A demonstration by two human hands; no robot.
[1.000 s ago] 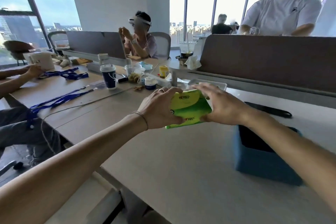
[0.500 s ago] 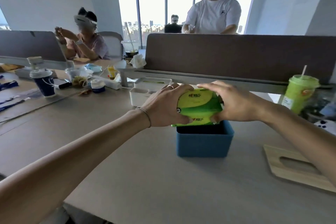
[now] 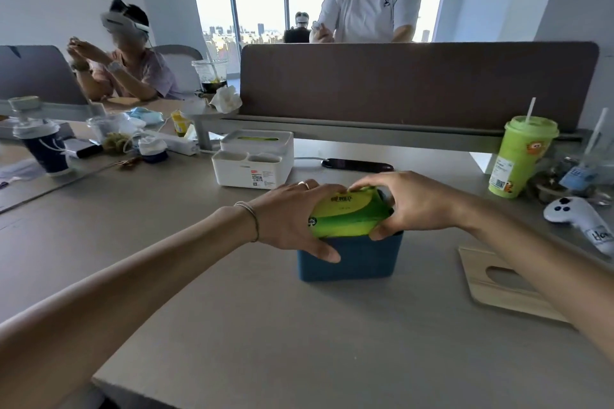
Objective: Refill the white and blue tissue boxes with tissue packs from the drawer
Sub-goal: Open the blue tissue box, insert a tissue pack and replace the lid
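Note:
The blue tissue box stands lidless on the desk in front of me. A green tissue pack sits tilted in its open top, its lower part inside the box. My left hand grips the pack's left end, the thumb resting on the box's front wall. My right hand grips the pack's right end. Behind them is the white tissue box, lid on, with green showing through its slot. The wooden lid lies flat to the right.
A brown divider panel runs across the back of the desk. A black phone lies behind the blue box. A green cup and white controller are at the right. Cups and clutter lie far left. Two people work beyond.
My view has turned right and the blue box now sits centred. Both hands carried the green pack over the box and lowered it partly into the opening.

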